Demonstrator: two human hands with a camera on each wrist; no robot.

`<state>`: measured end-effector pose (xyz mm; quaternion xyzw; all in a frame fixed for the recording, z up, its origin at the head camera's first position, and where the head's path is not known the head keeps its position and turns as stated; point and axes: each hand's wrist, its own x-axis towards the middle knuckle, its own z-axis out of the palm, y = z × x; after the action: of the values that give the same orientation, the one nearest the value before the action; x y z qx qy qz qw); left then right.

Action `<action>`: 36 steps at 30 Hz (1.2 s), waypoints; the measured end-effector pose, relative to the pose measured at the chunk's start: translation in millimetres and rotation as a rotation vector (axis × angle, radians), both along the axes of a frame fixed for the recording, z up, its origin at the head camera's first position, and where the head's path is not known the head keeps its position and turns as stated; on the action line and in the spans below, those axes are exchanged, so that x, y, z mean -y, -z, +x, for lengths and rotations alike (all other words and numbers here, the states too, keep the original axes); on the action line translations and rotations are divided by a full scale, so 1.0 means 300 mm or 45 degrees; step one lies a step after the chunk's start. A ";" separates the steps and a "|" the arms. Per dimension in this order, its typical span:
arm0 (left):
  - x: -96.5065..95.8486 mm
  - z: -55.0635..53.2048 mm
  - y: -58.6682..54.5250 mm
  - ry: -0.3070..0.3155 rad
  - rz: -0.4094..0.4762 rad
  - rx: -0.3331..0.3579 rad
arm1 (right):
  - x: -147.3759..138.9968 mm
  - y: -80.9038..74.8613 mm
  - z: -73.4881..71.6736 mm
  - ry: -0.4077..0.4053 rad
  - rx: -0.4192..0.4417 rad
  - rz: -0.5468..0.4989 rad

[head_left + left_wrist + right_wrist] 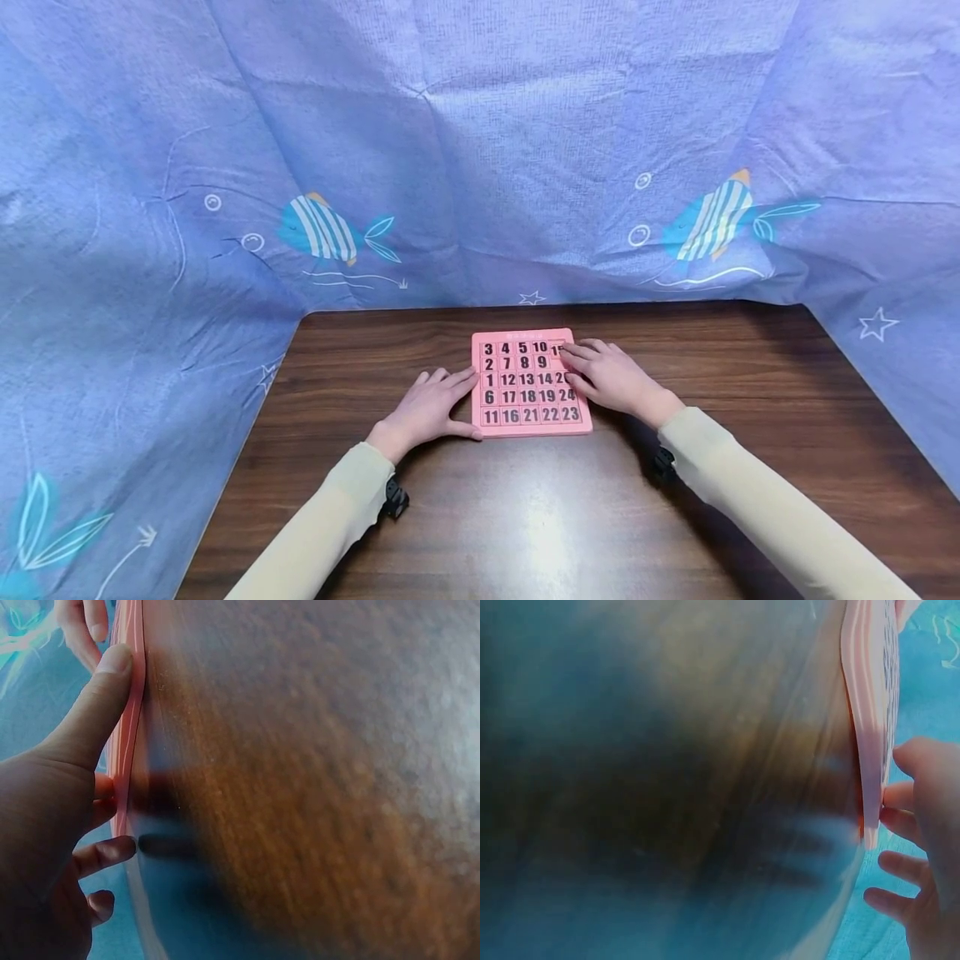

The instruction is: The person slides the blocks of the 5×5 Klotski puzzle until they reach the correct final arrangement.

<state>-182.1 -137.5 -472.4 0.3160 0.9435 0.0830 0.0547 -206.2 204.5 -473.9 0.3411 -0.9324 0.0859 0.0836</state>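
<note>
A pink number slide puzzle [531, 431] lies flat on the table, its tiles bearing black numbers. My left hand [426, 407] holds it at the left side, with the thumb at the near left corner and the fingertips along the left edge. In the left wrist view the thumb [109, 690] rests against the puzzle's pink side. Over the right edge reaches my right hand [615, 377], a fingertip on the tile 15 [557, 351] near the top right corner. That tile sits a little lower than the 10 beside it. The right thumb overlaps the 20 tile.
The brown wooden table [360, 350] extends around the puzzle on all sides. A blue cloth [525, 150] with fish prints hangs behind the table and along its sides. Both wrists wear a small black device [395, 498].
</note>
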 end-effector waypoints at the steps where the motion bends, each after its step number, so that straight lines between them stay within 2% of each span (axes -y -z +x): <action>1: 0.000 0.000 0.001 0.001 0.003 -0.002 | 0.000 -0.001 0.007 -0.007 -0.011 -0.004; 6: 0.000 0.001 0.004 0.010 -0.001 -0.024 | 0.004 -0.009 0.050 -0.036 -0.047 0.003; 11: 0.004 0.000 -0.001 0.014 -0.004 -0.039 | 0.018 -0.020 0.063 -0.044 -0.083 0.007; 22: -0.002 0.006 -0.007 0.000 -0.014 0.016 | 0.092 -0.021 -0.007 -0.002 -0.001 0.016; 26: -0.003 0.006 -0.002 0.007 -0.008 0.007 | 0.114 -0.019 -0.021 -0.001 0.043 0.060; 36: 0.000 0.000 0.000 0.004 -0.015 -0.004 | 0.068 -0.028 -0.025 0.060 0.058 0.103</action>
<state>-182.1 -137.4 -472.5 0.3173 0.9436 0.0770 0.0554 -213.7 184.1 -465.3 0.3201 -0.9445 0.0539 0.0504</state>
